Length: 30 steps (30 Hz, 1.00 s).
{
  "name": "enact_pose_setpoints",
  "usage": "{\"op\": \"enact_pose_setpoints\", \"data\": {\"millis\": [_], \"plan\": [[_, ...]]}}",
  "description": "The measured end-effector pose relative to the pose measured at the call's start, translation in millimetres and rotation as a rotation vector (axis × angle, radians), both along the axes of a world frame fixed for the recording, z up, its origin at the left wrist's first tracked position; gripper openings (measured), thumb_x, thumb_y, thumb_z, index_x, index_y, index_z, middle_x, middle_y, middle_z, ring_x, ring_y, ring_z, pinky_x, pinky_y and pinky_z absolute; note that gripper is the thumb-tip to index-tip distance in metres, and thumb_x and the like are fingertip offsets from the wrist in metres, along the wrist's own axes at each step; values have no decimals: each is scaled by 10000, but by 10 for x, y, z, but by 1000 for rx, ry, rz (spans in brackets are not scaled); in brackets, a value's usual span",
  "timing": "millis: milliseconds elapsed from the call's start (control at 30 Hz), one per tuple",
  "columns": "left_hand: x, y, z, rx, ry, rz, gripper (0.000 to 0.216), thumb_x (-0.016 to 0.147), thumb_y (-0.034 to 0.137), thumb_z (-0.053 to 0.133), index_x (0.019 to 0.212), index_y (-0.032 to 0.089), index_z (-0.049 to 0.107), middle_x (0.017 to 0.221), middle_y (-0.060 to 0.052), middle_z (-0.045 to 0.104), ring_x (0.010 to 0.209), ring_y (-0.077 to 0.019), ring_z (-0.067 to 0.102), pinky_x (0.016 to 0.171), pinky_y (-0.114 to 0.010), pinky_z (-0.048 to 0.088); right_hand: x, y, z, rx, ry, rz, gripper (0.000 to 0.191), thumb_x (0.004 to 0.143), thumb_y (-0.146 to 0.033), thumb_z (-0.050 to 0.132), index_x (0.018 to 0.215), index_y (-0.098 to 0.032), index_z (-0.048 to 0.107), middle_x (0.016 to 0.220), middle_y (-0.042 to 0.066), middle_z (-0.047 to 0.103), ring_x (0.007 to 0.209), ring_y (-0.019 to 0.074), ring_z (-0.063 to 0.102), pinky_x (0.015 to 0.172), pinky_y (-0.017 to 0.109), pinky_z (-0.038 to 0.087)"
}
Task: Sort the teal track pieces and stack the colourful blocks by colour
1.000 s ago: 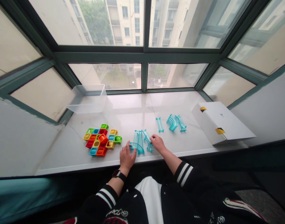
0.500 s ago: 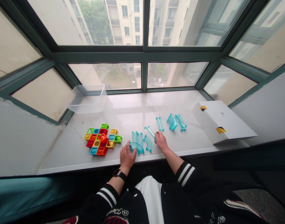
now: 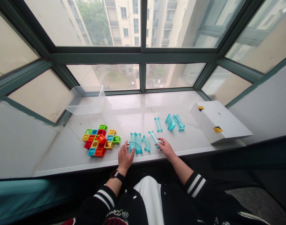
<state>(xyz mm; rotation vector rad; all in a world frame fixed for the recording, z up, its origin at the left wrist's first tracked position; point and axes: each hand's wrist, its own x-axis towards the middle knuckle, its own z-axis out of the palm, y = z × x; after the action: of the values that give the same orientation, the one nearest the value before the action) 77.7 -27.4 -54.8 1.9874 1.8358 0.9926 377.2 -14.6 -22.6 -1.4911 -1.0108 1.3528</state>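
Quickly, the risks: your straight track piece [image 3: 154,137] lies near the front edge of the sill [image 3: 133,109], just right of the curved piece [image 3: 146,143]. A careless sideways push could knock the curve, or drag the straight piece off the near edge into your lap. It's thin clear-blue plastic and probably slippery on the polished stone, so a weak pinch may let it skid. Your left hand [image 3: 125,157] could also shove the paired track pieces [image 3: 135,143] left toward the colored block cluster [image 3: 99,140].

Grip: your right hand [image 3: 166,148] is loosely curled, with thumb and forefinger at the near end of the straight piece. You're touching it, but I cannot tell whether the pinch has actually closed. Left hand is flat and released, fingers spread, with the tips resting at the near edge of the paired pieces and holding nothing. 2 more groups of track, the far track pieces [image 3: 171,122], sit well apart, far right.
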Motion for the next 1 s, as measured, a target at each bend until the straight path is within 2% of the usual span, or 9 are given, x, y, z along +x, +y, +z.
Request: {"op": "enact_pose_setpoints", "data": {"millis": [133,200,267,367,467,567,667,1000], "plan": [[-64,-8,128,54,-113,44,590,1010,485,489,1514,185,437,1186,-122,646,982,-264,643,972,-478,543,30,-81,82,15,50,32,575,758,-408,731,1274,-206,576,1033,101,819,780,203,704,624,288,460],[-49,-16,266,97,-131,106,542,1003,482,482,1456,184,493,1092,-98,625,934,-258,613,942,-476,549,35,-107,108,30,78,56,604,760,-402,745,1304,-210,566,1053,101,817,827,221,730,654,305,488],[41,-25,455,126,-154,104,475,1002,479,491,1376,192,543,1029,-80,608,914,-252,598,931,-470,550,28,-123,122,58,98,72,614,772,-406,759,1322,-218,561,1063,98,815,931,252,757,733,341,536],[322,-42,749,62,-238,-108,363,1018,474,510,1275,228,581,1022,-65,621,900,-224,608,891,-419,565,-13,-130,148,126,86,80,595,805,-414,768,1333,-231,563,1080,90,810,1055,269,755,892,408,565],[670,-58,900,-86,-337,-318,343,1027,462,546,1286,240,583,1111,-74,654,870,-187,631,847,-377,581,-77,-134,221,185,25,91,575,840,-428,749,1349,-239,559,1115,89,803,1037,253,755,922,418,572],[929,-61,850,-217,-464,-370,383,1014,454,587,1329,238,563,1208,-96,675,939,-189,689,872,-378,603,-130,-151,325,229,-58,93,544,868,-419,715,1357,-241,558,1122,89,800,980,233,751,865,386,585],[1050,-46,714,-306,-561,-361,398,995,436,618,1334,236,557,1174,-94,714,984,-203,727,905,-391,612,-147,-175,389,258,-146,76,496,881,-395,696,1335,-239,575,1105,84,802,932,221,748,825,368,585],[1049,34,444,-395,-674,-303,441,955,425,654,1343,232,577,1088,-78,755,996,-213,755,942,-413,616,-24,-206,368,327,-244,106,469,848,-349,688,1304,-244,661,1190,99,748,909,208,705,760,344,595]]}}
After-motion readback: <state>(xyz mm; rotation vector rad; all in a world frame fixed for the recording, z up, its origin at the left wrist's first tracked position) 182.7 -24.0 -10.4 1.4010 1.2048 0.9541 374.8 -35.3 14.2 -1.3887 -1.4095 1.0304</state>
